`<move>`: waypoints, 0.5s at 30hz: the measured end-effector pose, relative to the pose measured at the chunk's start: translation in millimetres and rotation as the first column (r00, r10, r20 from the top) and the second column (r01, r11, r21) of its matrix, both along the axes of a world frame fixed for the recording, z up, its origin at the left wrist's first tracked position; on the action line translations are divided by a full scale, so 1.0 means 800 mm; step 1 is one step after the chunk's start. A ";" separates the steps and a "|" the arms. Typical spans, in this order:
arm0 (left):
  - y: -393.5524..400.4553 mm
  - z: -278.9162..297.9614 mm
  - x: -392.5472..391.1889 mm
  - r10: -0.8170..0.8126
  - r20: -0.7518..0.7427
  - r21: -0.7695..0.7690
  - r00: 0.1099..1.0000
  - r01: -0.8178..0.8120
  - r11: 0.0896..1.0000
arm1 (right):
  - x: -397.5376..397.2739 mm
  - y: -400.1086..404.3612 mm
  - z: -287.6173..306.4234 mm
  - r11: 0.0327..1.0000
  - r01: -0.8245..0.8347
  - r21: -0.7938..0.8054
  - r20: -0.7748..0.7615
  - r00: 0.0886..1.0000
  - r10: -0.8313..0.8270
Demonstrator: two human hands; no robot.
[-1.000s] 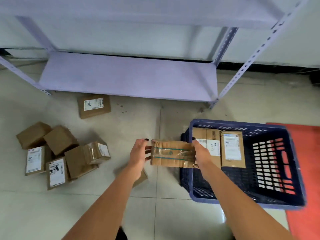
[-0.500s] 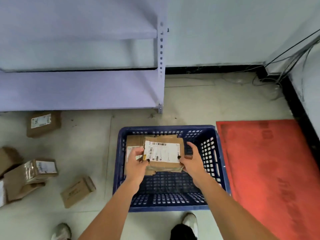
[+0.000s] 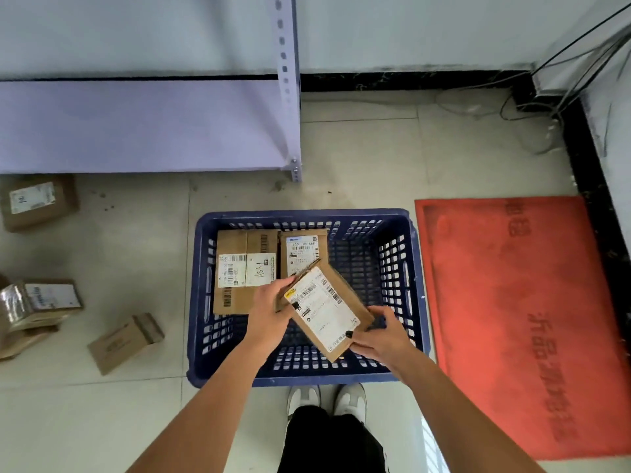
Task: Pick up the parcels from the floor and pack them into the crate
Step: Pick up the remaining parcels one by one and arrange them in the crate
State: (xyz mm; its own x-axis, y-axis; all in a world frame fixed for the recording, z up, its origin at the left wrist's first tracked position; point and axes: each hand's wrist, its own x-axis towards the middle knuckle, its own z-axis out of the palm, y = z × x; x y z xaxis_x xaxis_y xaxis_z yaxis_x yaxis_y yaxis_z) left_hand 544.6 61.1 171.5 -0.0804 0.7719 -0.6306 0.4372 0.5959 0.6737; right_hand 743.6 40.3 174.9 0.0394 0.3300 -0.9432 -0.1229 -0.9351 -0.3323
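The task looks partly done: two parcels are lying flat in the far left part of the blue crate, while both hands are holding a third parcel tilted above the crate's middle, the left hand gripping its far left corner and the right hand pinching its near right edge. At least four parcels are waiting on the floor to the left, the stack at the frame's edge being hard to count.
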 end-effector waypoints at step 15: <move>0.012 -0.031 0.101 -0.149 0.100 -0.039 0.984 0.153 0.987 | 0.036 -0.033 -0.033 0.984 -0.175 -0.044 0.250 0.951 0.180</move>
